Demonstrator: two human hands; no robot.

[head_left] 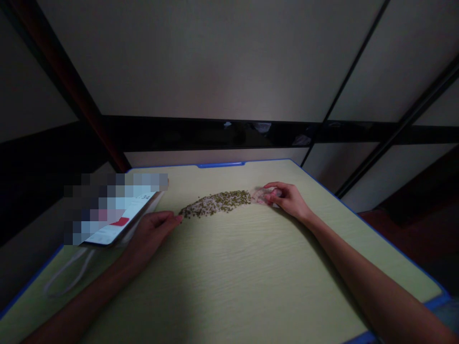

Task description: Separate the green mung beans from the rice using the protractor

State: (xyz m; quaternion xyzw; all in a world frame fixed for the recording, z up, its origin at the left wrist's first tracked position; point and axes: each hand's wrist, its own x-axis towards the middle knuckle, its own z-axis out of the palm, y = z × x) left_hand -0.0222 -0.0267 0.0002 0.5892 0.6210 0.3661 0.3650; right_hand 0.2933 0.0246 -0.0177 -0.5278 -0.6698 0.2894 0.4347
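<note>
On the table (222, 277), apparently handles small green beans (218, 203), lying in a band between left hand (154, 227) and right hand (291, 199). Holds left fingertips together at the beans' tip, any catch impossible to tell; grips clear plastic (258, 195) between curled right fingers. Calls next for gentle fingers; must clear phone (122, 217) and cord (88, 263) beside left wrist.

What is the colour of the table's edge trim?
The edge trim is blue; the head view shows it.

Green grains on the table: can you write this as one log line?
left hand: at left end of grains; right hand: on clear plastic at right end; phone: lit, left of grains
</note>
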